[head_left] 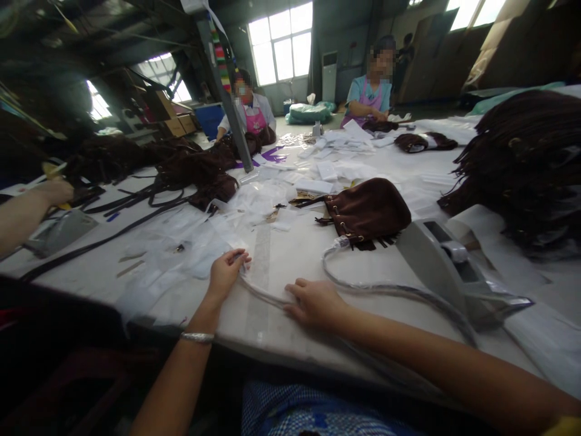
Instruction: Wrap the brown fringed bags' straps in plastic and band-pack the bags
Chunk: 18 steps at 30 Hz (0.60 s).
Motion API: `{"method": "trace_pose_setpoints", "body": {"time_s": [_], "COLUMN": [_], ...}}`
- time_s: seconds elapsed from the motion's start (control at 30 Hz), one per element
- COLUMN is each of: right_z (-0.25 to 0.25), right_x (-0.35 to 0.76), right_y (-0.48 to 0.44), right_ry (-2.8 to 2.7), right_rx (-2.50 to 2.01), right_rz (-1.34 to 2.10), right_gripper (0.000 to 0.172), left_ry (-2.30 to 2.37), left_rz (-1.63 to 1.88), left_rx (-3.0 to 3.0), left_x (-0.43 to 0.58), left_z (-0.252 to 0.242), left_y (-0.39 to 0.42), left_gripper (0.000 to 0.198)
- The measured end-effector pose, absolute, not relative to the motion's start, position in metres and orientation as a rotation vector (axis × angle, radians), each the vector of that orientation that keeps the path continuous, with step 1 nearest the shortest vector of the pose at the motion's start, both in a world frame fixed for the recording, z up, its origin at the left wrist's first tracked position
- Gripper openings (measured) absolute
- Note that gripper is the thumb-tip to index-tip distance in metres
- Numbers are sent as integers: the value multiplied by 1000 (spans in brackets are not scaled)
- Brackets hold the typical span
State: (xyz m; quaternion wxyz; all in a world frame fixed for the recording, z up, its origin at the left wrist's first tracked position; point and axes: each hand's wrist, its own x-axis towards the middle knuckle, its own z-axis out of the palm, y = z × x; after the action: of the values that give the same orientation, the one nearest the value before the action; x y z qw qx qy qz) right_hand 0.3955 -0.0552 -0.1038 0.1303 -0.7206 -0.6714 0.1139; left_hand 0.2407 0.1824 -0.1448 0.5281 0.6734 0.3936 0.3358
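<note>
My left hand (228,270) is closed on one end of a thin strap wrapped in pale plastic (265,295), near the table's front edge. Farther along the same strap, my right hand (313,304) has its fingers closed round it. Beyond my right hand lies a dark brown drawstring bag (372,209) with fringe. A plastic-wrapped strap (381,287) curves from the bag's lower end and runs right, passing behind my right forearm. A grey tape dispenser (442,266) stands right of the bag.
Brown fringed goods (526,157) are heaped at the right, more brown bags (195,166) at the left. White sheets (345,142) and clear plastic (181,242) litter the table. A metal post (233,121) rises beyond. Another person's hand (59,191) is at far left; two people work opposite.
</note>
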Motion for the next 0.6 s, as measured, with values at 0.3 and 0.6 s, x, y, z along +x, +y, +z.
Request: {"method": "trace_pose_setpoints", "body": {"time_s": [0.3, 0.6], "right_z": [-108, -117], "right_x": [391, 378], "right_y": [-50, -38], "right_ry": [-2016, -1954], "right_rx": [-1947, -1930], "right_rz": [349, 323], "right_gripper": [19, 22], "left_ry": [1116, 1238], "left_rz": [878, 725], "left_rx": [1719, 1915], "left_x": [236, 225], "left_z": [-134, -134], "left_y": [188, 122], "left_gripper": [56, 56]}}
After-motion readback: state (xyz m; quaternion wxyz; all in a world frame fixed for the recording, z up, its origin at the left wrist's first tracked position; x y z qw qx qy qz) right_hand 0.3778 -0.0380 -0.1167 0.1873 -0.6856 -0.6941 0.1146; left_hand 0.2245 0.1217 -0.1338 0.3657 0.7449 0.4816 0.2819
